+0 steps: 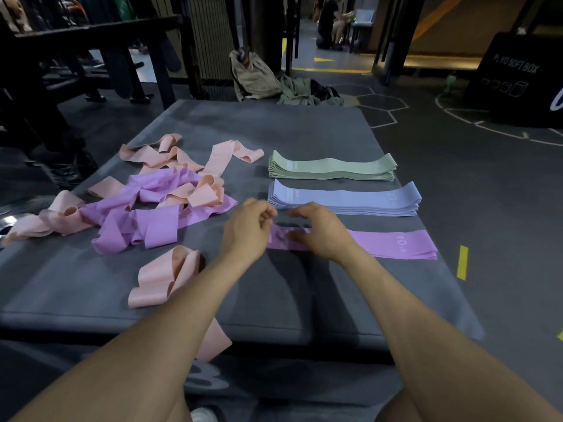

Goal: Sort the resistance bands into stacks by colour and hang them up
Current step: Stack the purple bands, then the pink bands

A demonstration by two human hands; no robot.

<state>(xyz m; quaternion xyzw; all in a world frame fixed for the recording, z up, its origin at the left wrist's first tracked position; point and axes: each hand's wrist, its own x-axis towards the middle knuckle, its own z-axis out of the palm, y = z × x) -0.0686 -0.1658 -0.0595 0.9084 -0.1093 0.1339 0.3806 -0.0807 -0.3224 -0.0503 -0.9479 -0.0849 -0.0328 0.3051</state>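
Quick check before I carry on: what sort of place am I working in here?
Most likely a gym or fitness studio. The resistance bands are being sorted on a padded grey mat, a black box marked "SOFT BOX" stands to the right, and the dark floor carries white hexagon and yellow line markings.

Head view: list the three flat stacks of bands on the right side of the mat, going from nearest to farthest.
Pink-purple stack, nearest and under the hands → blue-lilac stack → green stack, farthest. All three lie flat and apart on the grey mat.
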